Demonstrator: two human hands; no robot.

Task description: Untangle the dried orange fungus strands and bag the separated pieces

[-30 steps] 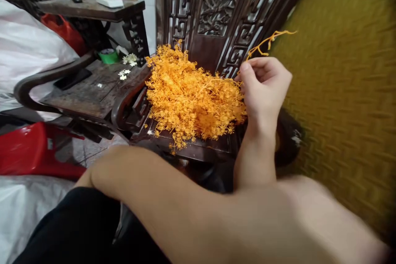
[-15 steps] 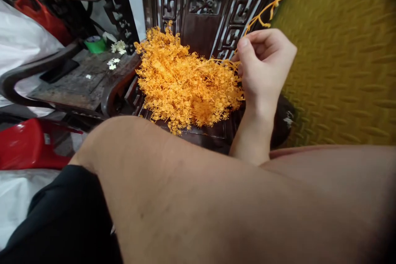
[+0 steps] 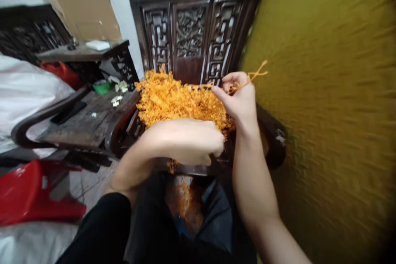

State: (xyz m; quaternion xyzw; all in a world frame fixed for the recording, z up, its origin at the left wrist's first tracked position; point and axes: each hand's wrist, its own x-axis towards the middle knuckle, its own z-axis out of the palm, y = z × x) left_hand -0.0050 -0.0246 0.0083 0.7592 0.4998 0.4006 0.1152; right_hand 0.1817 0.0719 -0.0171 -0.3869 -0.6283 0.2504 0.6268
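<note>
A bushy heap of orange flower sprigs [image 3: 167, 99] lies on the seat of a dark carved wooden chair [image 3: 188, 68]. My right hand [image 3: 239, 97] is at the heap's right side, fingers curled around a thin orange stem [image 3: 258, 72] whose forked end sticks out past the knuckles. In front of the heap, my left hand [image 3: 207, 142] reaches across from the left, its fingers curled in. The back of that hand faces up, so whatever it holds, if anything, is hidden. Below my left forearm a small orange tuft hangs near the seat's front edge.
A second wooden chair [image 3: 89, 119] at left bears green tape [image 3: 101, 86] and pale yellow-white flowers [image 3: 121, 86]. Beyond are a side table [image 3: 77, 53] and cardboard [image 3: 77, 0]. A red plastic stool [image 3: 31, 192] stands lower left; a yellow textured surface [image 3: 324, 90] rises at right.
My left arm has swung down from across the foreground, and its hand has come to the heap's front. My right hand has turned, its stem now lower. The view has tilted up.
</note>
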